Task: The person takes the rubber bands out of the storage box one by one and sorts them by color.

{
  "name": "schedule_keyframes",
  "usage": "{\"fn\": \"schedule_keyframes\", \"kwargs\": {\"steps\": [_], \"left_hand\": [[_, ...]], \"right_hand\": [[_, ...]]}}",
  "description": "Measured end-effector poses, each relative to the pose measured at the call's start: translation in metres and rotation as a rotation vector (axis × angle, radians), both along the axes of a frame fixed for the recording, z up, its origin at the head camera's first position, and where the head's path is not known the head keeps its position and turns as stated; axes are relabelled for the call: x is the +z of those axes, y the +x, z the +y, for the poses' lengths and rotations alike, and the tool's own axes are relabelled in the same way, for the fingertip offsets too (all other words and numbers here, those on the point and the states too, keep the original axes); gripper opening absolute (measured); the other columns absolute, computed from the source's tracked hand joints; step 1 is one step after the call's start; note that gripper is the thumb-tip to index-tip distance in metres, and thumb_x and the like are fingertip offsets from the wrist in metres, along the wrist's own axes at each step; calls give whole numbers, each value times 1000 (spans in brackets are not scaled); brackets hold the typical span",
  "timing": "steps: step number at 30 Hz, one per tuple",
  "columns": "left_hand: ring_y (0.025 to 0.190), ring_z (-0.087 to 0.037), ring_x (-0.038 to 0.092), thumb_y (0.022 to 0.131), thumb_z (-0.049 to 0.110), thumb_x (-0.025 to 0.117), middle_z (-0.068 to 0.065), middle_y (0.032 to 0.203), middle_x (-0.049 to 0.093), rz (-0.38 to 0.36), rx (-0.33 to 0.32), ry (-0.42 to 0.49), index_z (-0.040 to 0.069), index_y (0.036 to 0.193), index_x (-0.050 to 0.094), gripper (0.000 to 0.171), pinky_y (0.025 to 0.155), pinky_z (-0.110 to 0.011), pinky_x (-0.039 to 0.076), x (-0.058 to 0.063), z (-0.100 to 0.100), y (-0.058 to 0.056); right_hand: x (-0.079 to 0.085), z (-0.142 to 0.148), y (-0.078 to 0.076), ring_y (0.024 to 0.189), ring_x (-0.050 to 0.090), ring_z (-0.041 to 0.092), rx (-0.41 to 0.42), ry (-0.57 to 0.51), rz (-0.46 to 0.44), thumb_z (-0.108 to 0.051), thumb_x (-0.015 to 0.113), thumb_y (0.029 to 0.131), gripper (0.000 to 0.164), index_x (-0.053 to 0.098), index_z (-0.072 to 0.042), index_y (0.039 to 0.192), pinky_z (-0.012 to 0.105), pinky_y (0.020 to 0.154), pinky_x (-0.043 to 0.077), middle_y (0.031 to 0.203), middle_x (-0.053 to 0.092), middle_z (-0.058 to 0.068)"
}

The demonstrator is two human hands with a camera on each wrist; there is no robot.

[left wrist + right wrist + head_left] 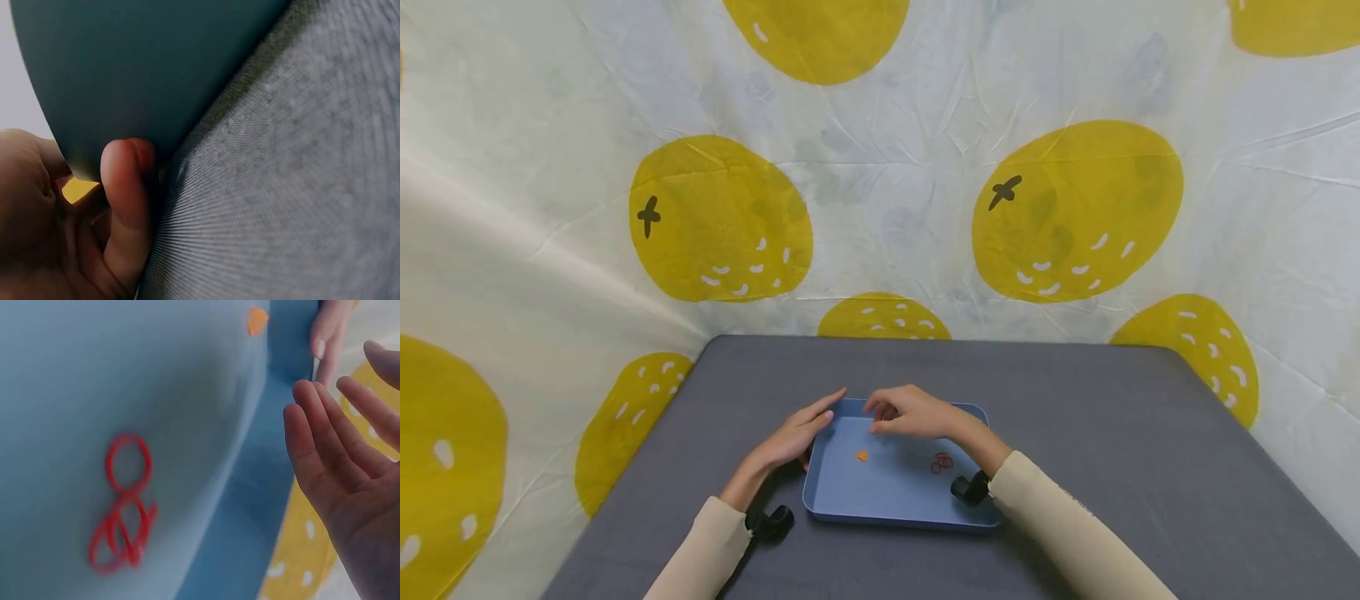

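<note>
A shallow blue tray (895, 500) rests on the grey-covered table. My left hand (793, 437) holds the tray at its far left, the thumb over the rim and other fingers against the outer wall, as the left wrist view shows. Over the tray's far part hovers my right hand (913, 412), fingers loosely bent and nothing visible between them. Several thin red rings (128, 462), some overlapping, lie on the tray's right side, below the right wrist. A small orange piece (862, 456) lies left of them on the tray floor; its kind is unclear.
Grey cloth (760, 367) covers the table around the tray. Behind and to the sides hangs a pale curtain (887, 208) printed with yellow fruit. Dark wrist devices (771, 525) sit on both wrists, the right one close above the tray's right edge.
</note>
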State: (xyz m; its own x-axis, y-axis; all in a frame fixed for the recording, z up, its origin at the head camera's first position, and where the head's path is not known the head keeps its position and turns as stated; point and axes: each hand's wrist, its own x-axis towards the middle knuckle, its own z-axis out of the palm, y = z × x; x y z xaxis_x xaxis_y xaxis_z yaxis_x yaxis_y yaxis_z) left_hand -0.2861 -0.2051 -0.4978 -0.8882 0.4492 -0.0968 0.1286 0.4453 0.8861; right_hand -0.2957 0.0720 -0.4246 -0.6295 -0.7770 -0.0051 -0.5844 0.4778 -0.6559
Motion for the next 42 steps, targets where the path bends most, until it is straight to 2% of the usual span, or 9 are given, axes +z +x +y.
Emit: {"fn": "schedule_keyframes", "kwargs": {"steps": [5,12,21,31,42], "left_hand": [[45,-17,55,114,34,36,-22,160,40,-10,-20,29,32,164,30,50,46,-35,55,-2,-2,-1],[45,-17,51,114,34,37,-19,165,34,-24,-26,51,31,164,31,50,45,-32,53,-4,-3,-3],[43,-16,49,114,32,38,-24,164,32,-5,-41,66,24,164,32,52,43,-33,52,-3,-2,-6],[43,-15,48,113,34,39,-20,165,32,-3,-21,51,28,164,33,51,42,-31,52,-5,-4,-8],[46,-16,51,113,34,40,-17,166,32,-10,-3,43,33,162,35,49,43,-33,52,-5,-5,-10]], "right_hand": [[-15,-12,-4,89,65,7,28,21,-12,-22,68,100,25,73,-6,119,22,79,55,101,74,1],[-32,-17,-4,78,66,0,32,11,-46,-15,77,94,7,79,-13,100,19,70,56,97,78,-2],[-39,-22,-8,70,64,0,22,2,-33,-10,79,90,6,80,-12,96,18,66,56,86,76,-5],[-39,-28,-8,68,62,0,13,21,-8,-9,80,90,1,79,-9,90,18,64,54,83,76,-5],[-40,-27,-9,69,60,3,5,25,0,-8,75,94,12,76,-16,86,19,65,54,81,72,-9]]}}
